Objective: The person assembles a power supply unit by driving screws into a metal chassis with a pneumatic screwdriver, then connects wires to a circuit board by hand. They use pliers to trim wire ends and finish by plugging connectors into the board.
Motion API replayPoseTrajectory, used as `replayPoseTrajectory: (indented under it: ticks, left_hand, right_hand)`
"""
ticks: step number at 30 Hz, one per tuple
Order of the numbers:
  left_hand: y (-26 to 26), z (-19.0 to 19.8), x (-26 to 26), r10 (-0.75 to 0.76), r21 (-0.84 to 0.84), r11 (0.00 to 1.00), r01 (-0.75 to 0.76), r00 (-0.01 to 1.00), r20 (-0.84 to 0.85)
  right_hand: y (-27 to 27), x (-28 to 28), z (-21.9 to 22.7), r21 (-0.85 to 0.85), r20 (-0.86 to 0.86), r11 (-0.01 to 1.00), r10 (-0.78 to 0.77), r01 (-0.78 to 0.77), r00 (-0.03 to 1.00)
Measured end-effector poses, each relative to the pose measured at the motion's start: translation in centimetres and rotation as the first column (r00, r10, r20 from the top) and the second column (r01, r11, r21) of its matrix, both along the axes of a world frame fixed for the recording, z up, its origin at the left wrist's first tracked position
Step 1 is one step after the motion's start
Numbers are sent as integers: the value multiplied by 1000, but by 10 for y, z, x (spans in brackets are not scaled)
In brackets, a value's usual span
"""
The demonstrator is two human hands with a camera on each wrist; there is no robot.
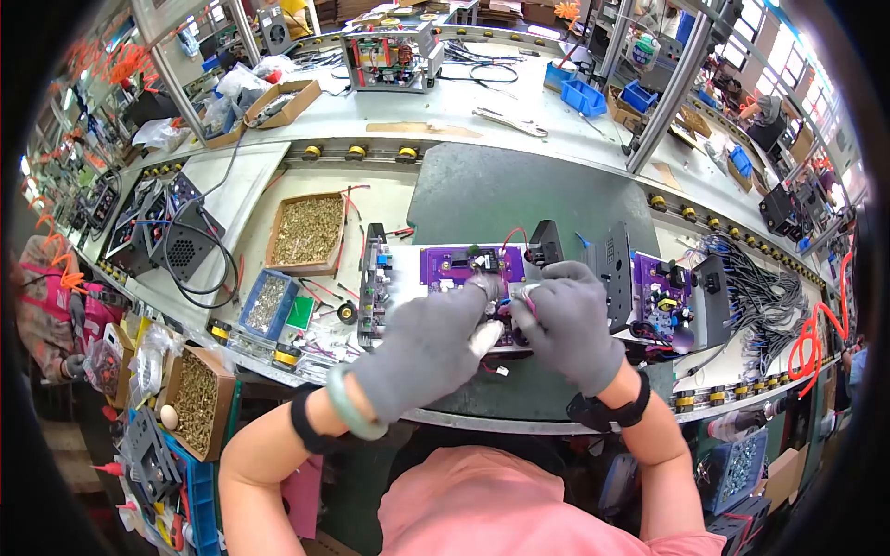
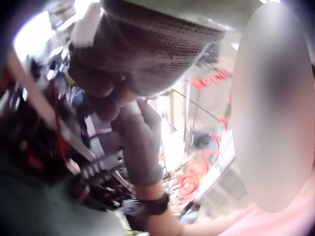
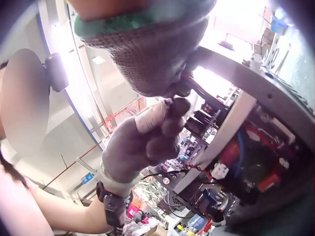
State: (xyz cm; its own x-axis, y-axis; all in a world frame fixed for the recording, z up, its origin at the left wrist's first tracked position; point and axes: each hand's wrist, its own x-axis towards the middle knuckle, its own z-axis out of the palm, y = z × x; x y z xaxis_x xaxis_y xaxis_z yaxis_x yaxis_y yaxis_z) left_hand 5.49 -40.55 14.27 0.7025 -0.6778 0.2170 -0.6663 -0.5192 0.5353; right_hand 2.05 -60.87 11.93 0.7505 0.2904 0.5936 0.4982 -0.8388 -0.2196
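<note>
Both grey-gloved hands meet above a purple circuit board (image 1: 445, 264) in an opened metal unit. Curled fingers of the right hand (image 1: 570, 324) grip red and dark wires (image 3: 203, 92), which run out from between them in the right wrist view. Close beside it, the left hand (image 1: 422, 347) has its fingers bent in and its pale thumb tip towards the board; whether it holds anything is hidden. The two hands' fingertips nearly meet in the right wrist view, the left hand (image 3: 140, 142) below the right hand (image 3: 152, 54). A small white connector (image 3: 219, 170) hangs nearby.
A second unit with a purple board (image 1: 663, 301) stands to the right, beside bundled grey cables (image 1: 765, 310). On the left are a box of brass-coloured parts (image 1: 308, 232), a blue bin (image 1: 267, 304), a green square (image 1: 300, 313) and loose wires. A roller rail (image 1: 357, 151) runs behind.
</note>
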Motion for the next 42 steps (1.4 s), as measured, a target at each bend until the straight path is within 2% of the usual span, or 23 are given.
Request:
replayPoseTrajectory:
  ticks: [1,2,4,5,6,7,8,11,14,15,18,22,25,27,31,33,34,35,36,37,39,40,42]
  left_hand:
    - [8,13,2,15,-10,1000,-14,984,176]
    - [13,25,7,100,-121,990,-74,970,220]
    - [29,28,33,152,-37,988,-149,908,390]
    - [36,19,44,149,-39,989,-146,908,392]
    - [42,3,55,170,29,980,-198,899,404]
    - [45,-7,63,194,90,963,-253,887,418]
    - [44,-12,65,200,82,963,-255,887,417]
    - [42,-22,64,232,-12,971,-237,938,260]
    - [44,-23,63,240,-68,971,-231,948,209]
    - [45,-21,61,249,-57,969,-242,949,193]
    - [49,-25,64,209,3,977,-213,963,167]
    - [47,-22,64,212,-35,977,-209,966,150]
    - [48,-23,62,223,-100,973,-207,954,202]
    - [48,-24,63,211,-55,977,-204,950,228]
    - [50,-26,58,176,72,975,-211,929,326]
    - [50,-28,58,140,117,974,-194,923,358]
    - [50,-26,58,102,160,972,-174,919,382]
    - [50,-21,55,112,196,961,-195,923,369]
    - [48,-17,53,116,189,962,-199,917,381]
    - [44,-15,52,130,156,967,-200,919,373]
    - [32,-15,50,135,28,987,-158,916,378]
    - [24,-7,45,135,32,987,-158,917,376]
    - [4,14,39,-82,308,952,4,966,243]
  right_hand:
    - [-3,6,4,-113,-29,993,-27,23,999]
    - [-2,11,7,-118,-30,993,-31,27,999]
    - [2,21,12,-307,-112,952,-22,-13,994]
    - [1,28,8,-321,-89,946,10,-38,996]
    - [2,31,9,-324,-89,945,8,-36,996]
    - [3,34,10,-387,-156,920,-6,-56,988]
    - [3,38,11,-449,-220,890,-23,-80,975]
    - [4,41,13,-485,-222,865,25,-132,975]
    - [8,43,12,-504,-258,843,57,-185,964]
    - [11,44,15,-526,-271,834,22,-167,962]
    - [12,48,19,-548,-355,807,15,-221,935]
    - [12,55,24,-523,-406,810,38,-266,913]
    - [17,57,30,-569,-460,768,-1,-294,888]
    - [21,60,36,-625,-501,713,-54,-318,864]
    - [25,63,41,-630,-539,692,-61,-354,840]
    - [27,66,42,-652,-582,680,-167,-334,796]
    - [30,64,44,-656,-575,679,-166,-330,801]
    - [34,63,46,-687,-577,635,-179,-355,797]
    - [36,63,49,-716,-577,587,-194,-377,793]
    - [32,62,46,-725,-564,583,-196,-367,802]
    - [22,62,32,-689,-488,666,-138,-284,862]
    - [24,57,35,-687,-491,668,-136,-286,860]
    - [31,52,46,-742,-495,619,-248,-257,833]
